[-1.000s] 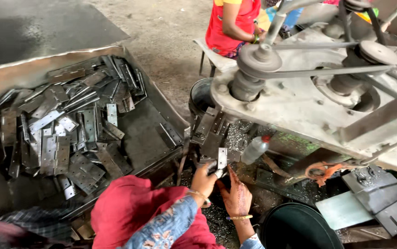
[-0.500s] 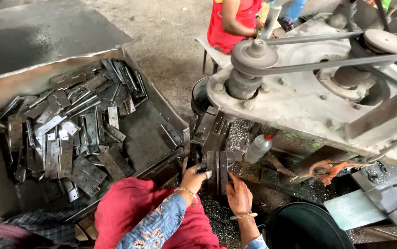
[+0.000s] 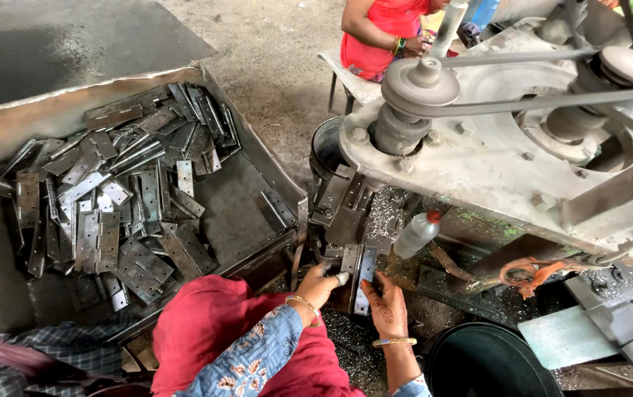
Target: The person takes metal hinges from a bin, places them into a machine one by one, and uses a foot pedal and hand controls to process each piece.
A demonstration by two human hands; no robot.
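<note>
Your left hand (image 3: pixel 321 280) is curled shut on the lower end of a flat grey metal hinge (image 3: pixel 357 276) standing upright just below the belt-driven machine (image 3: pixel 493 140). Your right hand (image 3: pixel 385 303) lies open, fingers flat against the hinge's right leaf. Dull steel hinges fill the sheet-metal tray (image 3: pixel 73 117) left of the machine. Your fingertips hide the hinge's lower edge.

Grey hinges (image 3: pixel 103 213) (blue floral sleeve (image 3: pixel 246 356))

I count one metal tray (image 3: pixel 250 95), one plastic bottle (image 3: pixel 415 234) and two pulleys (image 3: pixel 419 81). The hinges (image 3: pixel 103 213) are too many to count.
</note>
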